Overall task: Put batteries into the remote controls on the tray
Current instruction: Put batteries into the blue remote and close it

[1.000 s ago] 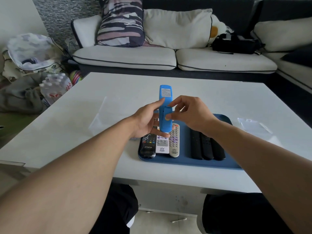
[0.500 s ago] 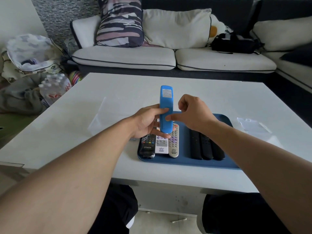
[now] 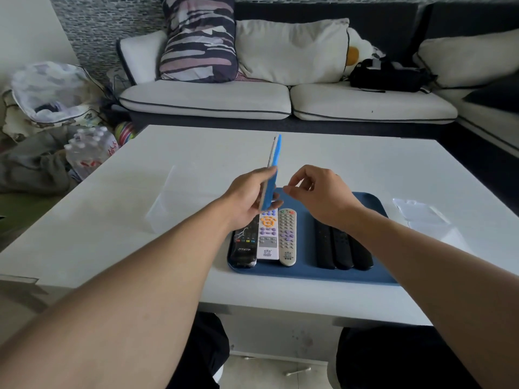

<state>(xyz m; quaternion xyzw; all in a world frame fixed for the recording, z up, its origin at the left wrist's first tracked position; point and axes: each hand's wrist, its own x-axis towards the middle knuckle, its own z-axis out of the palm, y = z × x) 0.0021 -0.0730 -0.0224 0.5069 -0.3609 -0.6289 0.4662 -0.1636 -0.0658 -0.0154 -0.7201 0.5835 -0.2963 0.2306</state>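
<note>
The left hand [image 3: 247, 200] grips a blue remote [image 3: 271, 175] upright, edge-on to the camera, above the tray [image 3: 373, 204]. The right hand [image 3: 317, 192] hovers just beside it, fingers loosely curled, holding nothing. Below, three light and dark remotes [image 3: 268, 237] and three black remotes [image 3: 341, 248] lie on the tray on the white worktop [image 3: 168, 178].

- I have one view only, from the head camera, wide-angle, so there is no second view to overlap with.
- It looks forward and down over the white surface [image 3: 196, 175], with both forearms reaching in from the bottom corners.
- The blue tray [image 3: 306, 272] sits near, at frame centre.
- Facing me beyond the far edge is the sofa [image 3: 207, 99], well apart.
</note>
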